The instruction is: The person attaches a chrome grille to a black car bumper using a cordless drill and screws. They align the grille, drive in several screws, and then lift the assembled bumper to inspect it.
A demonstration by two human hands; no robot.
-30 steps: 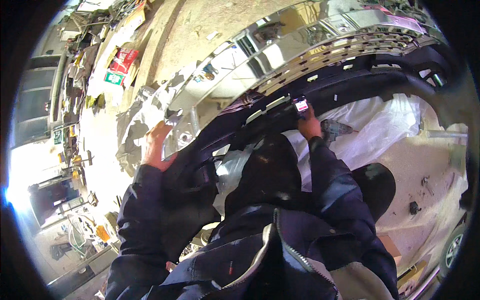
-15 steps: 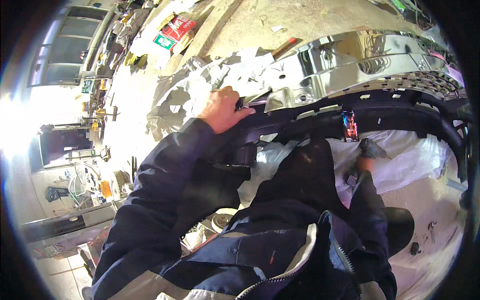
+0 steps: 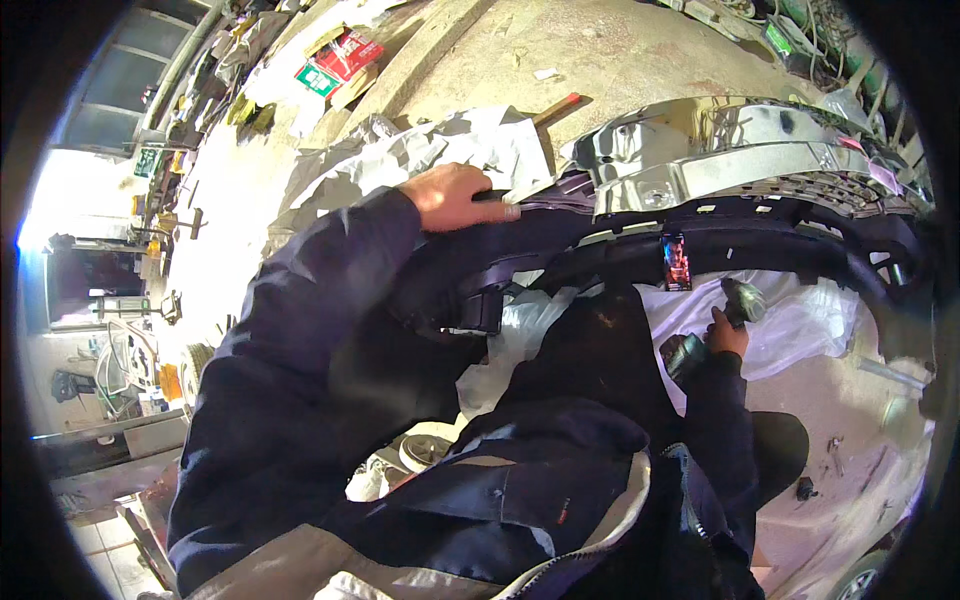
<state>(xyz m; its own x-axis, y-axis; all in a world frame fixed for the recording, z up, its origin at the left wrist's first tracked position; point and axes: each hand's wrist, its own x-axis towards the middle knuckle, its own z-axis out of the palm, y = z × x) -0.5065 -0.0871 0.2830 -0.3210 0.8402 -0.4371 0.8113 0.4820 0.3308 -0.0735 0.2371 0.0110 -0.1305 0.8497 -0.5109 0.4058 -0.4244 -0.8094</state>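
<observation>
A large black plastic car bumper lies across in front of me, with a shiny chrome trim panel along its far side. My left hand grips the bumper's edge at its left end, the thumb stretched toward the chrome. Down at the right, my right hand is wrapped round the handle of a cordless drill. Its head is held over clear plastic sheeting, and its battery end sits by my leg. On the bumper, between my hands, rests a phone with a lit screen.
Crumpled white wrapping spreads beyond my left hand. Past it lie a red-tipped stick and a red and green carton. Clear plastic sheeting lies under the bumper. Small dark parts are on the floor at right.
The drill has turned and come up into clearer sight in my right hand. My left hand stays at the bumper's left end. The whole view has shifted slightly.
</observation>
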